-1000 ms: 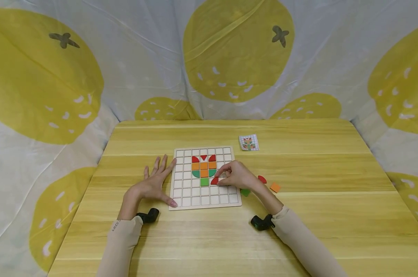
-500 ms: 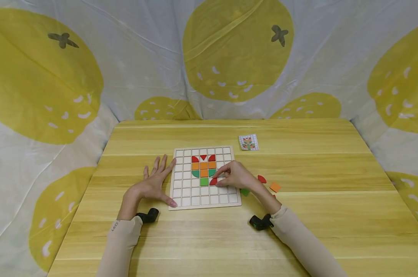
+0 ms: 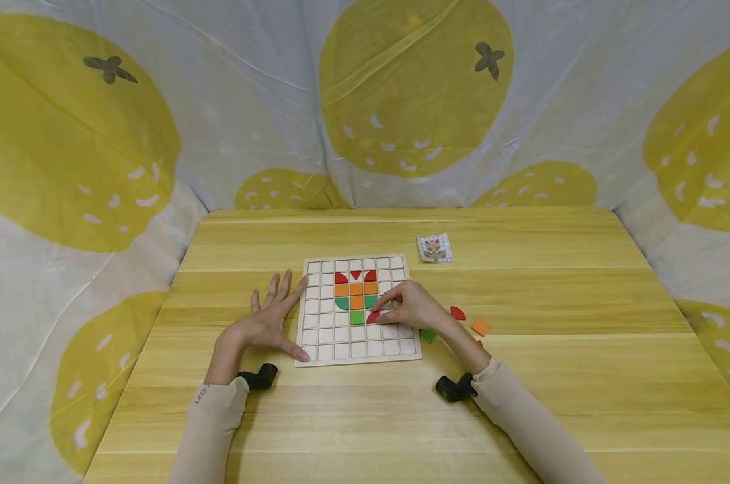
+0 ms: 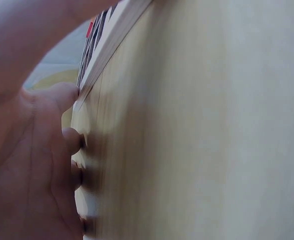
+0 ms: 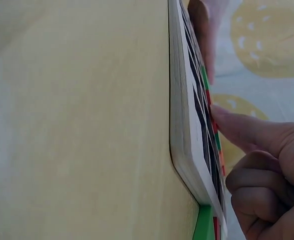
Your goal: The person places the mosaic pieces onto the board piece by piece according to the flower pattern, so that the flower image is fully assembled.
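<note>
A wooden grid board (image 3: pixel 327 349) lies on the table. On it is a tulip-like pattern of red, orange and teal tiles above a light green square tile (image 3: pixel 357 317). My right hand (image 3: pixel 410 306) reaches in from the right and pinches a red quarter-circle tile (image 3: pixel 372 317) between thumb and index finger, at the cell right of that green square. In the right wrist view the other fingers (image 5: pixel 259 187) are curled in. My left hand (image 3: pixel 265 326) is spread at the board's left side, thumb on its lower left corner and index fingertip at its edge.
Right of the board lie a green tile (image 3: pixel 428 335) against its edge, a red curved tile (image 3: pixel 458 313) and an orange square (image 3: pixel 480 327). Another red piece is mostly hidden by the right forearm. A small pattern card (image 3: pixel 434 249) lies behind the board.
The red quarter-circle tile has shifted slightly left into the cell beside the green square, my right fingers moving with it. My left hand has stayed put.
</note>
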A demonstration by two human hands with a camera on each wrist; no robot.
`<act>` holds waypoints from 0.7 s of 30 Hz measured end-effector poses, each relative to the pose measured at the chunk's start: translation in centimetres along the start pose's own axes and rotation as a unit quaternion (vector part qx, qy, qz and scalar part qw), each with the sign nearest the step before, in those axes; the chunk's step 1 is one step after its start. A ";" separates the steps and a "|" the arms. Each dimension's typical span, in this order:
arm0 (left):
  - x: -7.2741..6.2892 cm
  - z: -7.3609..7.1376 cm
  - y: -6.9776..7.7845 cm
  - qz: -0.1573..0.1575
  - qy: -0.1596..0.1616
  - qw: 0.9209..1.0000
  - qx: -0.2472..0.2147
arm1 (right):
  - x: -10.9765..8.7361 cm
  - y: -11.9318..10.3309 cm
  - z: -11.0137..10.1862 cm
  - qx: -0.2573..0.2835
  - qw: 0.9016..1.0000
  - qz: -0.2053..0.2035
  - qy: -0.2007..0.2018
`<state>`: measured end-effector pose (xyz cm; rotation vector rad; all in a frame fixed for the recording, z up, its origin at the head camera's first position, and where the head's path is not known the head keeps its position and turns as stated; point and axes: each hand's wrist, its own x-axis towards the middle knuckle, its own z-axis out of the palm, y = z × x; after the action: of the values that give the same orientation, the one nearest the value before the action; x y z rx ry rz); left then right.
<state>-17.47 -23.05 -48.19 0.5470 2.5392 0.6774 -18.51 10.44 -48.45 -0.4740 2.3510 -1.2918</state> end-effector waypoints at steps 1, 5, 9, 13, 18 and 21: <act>0.0 0.0 0.0 -0.001 0.000 1.000 0.000 | -0.1 0.0 -0.1 0.001 1.000 -0.002 -0.001; 0.0 0.0 0.1 -0.001 -0.001 1.000 -0.005 | -0.5 0.5 -0.9 0.010 1.000 -0.003 -0.004; 0.0 0.0 0.1 0.003 0.001 1.000 -0.009 | -1.4 1.2 -2.3 0.021 1.000 0.003 0.002; 0.0 0.0 0.1 0.009 0.002 1.000 -0.011 | -2.8 2.0 -4.0 0.022 0.999 0.021 0.013; 0.1 0.0 0.0 0.003 0.000 1.000 -0.006 | -4.7 3.4 -6.0 0.015 0.999 0.026 0.023; 0.0 0.0 0.0 -0.001 -0.001 1.000 -0.002 | -5.7 4.2 -7.0 0.010 0.999 0.035 0.028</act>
<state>-17.51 -23.04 -48.23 0.5422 2.5348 0.6811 -17.62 20.27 -47.53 -0.3506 2.3760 -1.3099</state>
